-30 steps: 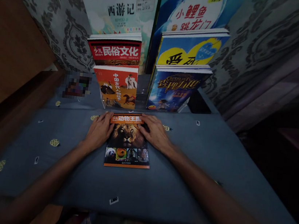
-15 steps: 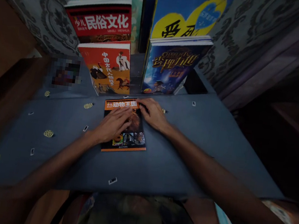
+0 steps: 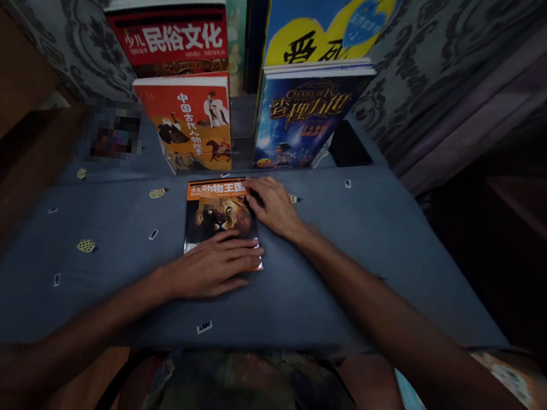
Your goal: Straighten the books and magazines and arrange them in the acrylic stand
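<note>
A small book (image 3: 203, 206) with a lion on its dark cover and an orange title band lies flat on the blue-grey cloth. Across its lower part rests my left hand (image 3: 212, 264), palm down with fingers stretched out, hiding the bottom of the cover. My right hand (image 3: 273, 206) touches the book's upper right edge, its fingers slightly bent and apart. The hand covers the end of the title. Neither hand grips the book.
Beyond the book stand a red book (image 3: 183, 122) and a dark blue book (image 3: 305, 118), with more books behind each. A flat dark object (image 3: 352, 147) lies at the back right. The patterned cloth (image 3: 327, 259) covers the table.
My left hand has slid down the cover toward me, from the upper middle to the bottom, uncovering the lion. My right hand stays at the upper right edge. The view has shifted slightly.
</note>
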Action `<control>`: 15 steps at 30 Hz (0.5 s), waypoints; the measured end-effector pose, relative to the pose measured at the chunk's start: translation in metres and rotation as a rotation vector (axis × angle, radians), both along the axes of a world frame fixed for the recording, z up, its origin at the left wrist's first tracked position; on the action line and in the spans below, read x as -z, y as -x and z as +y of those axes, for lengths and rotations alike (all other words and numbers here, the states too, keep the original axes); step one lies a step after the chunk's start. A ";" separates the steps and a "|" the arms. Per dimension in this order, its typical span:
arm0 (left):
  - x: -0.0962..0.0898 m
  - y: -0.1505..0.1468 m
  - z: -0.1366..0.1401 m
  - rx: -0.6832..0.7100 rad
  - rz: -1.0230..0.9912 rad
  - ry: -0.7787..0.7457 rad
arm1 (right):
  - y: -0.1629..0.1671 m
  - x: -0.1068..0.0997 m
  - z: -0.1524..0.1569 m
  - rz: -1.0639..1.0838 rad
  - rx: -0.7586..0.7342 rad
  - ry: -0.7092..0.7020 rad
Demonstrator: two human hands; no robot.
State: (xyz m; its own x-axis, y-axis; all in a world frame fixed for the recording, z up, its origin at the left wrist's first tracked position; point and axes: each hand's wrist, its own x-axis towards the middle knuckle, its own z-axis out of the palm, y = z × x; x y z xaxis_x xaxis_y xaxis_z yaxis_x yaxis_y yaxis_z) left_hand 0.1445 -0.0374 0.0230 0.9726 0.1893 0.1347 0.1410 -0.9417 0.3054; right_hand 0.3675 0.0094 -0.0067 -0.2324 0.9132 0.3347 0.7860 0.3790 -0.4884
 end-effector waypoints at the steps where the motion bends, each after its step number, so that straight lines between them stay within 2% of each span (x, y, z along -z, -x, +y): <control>1: 0.001 -0.001 -0.001 -0.003 0.010 -0.027 | 0.000 0.001 0.000 -0.012 -0.008 0.000; 9: -0.005 -0.004 -0.010 -0.064 -0.011 -0.120 | -0.002 -0.001 0.001 -0.053 -0.062 0.007; 13: -0.011 0.004 -0.014 -0.193 -0.071 -0.131 | 0.002 -0.006 -0.005 -0.040 -0.042 -0.011; 15: -0.012 0.007 -0.013 -0.311 -0.056 -0.146 | 0.005 -0.005 -0.009 0.030 -0.017 -0.020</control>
State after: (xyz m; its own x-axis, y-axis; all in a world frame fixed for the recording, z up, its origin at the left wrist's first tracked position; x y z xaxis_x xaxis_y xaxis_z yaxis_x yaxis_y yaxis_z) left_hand 0.1371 -0.0504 0.0347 0.8619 0.4501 0.2334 0.4149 -0.8908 0.1854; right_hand 0.3628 0.0003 -0.0018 -0.2375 0.9024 0.3595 0.7644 0.4020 -0.5041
